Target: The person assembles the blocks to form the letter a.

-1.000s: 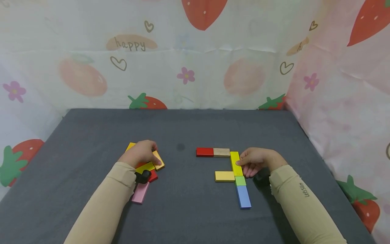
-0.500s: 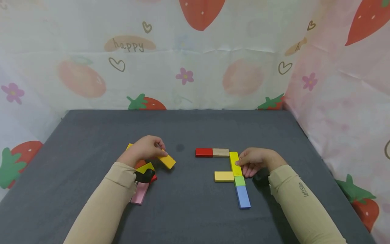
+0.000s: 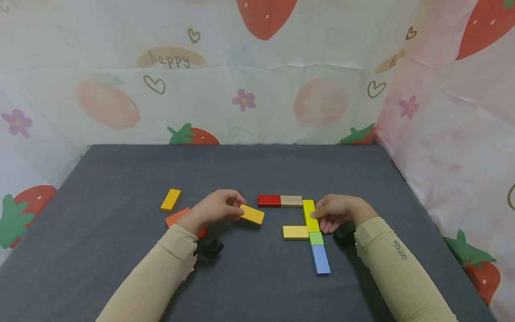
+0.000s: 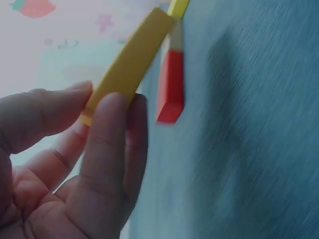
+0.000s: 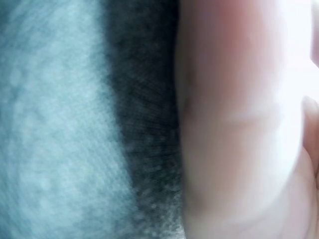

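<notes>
My left hand [image 3: 217, 206] pinches one end of a golden-yellow wooden block [image 3: 251, 214] between thumb and fingers. In the left wrist view, this block [image 4: 134, 55] slants up from the fingertips, above the grey cloth. To the right, a bright yellow block [image 3: 309, 208] lies flat, the thumb of my right hand [image 3: 338, 212] resting on it and the other fingers beside its right edge. It adjoins a bare-wood block [image 3: 291, 201] with a red block [image 3: 269, 201] at its end. Below come a pale-yellow block [image 3: 295, 232], a green block [image 3: 316, 238] and a blue block [image 3: 320, 259].
Left of the left hand lie another golden-yellow block [image 3: 170, 200] and an orange block [image 3: 176, 217]. A second red block [image 3: 202, 233] peeks out past the left wrist. Grey cloth [image 3: 241, 286] covers the table, and a printed curtain [image 3: 261, 116] hangs behind it.
My left hand has lifted the golden-yellow block from the left pile and carried it right, close to the red block. The right hand has stayed in place.
</notes>
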The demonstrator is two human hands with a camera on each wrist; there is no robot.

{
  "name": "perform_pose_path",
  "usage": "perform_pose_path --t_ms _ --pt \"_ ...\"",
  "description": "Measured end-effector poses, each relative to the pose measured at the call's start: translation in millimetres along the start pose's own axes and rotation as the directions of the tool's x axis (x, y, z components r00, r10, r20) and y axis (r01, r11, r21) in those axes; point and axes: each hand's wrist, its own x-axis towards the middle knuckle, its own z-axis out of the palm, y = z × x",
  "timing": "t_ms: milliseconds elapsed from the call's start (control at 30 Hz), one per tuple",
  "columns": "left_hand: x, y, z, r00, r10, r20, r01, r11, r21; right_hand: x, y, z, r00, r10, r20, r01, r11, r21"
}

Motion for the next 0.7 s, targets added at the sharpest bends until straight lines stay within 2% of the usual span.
perform_pose_path --t_ms 100,333,567,700 --pt "2.1 0.5 10.2 1.0 0.009 0.023 -0.009 1.0 -0.003 0.7 0.6 0.1 1.0 -0.004 -0.004 0.004 1.0 -0.006" --pt "7.0 -3.9 25.6 0.997 0.049 0.058 -0.052 0.997 0.065 2.5 2.4 -0.8 1.0 -0.005 -0.006 0.005 1.0 -0.008" --pt "10.5 -5.5 37.0 0.997 0.025 0.069 -0.035 0.989 0.147 3.4 3.5 -1.0 1.0 0.002 -0.008 -0.002 1.0 -0.008" --pt "9.6 -4.6 40.8 0.997 0.034 0.067 -0.047 0.979 0.199 3.5 3.7 -1.0 1.0 0.001 -0.013 -0.002 1.0 -0.009"
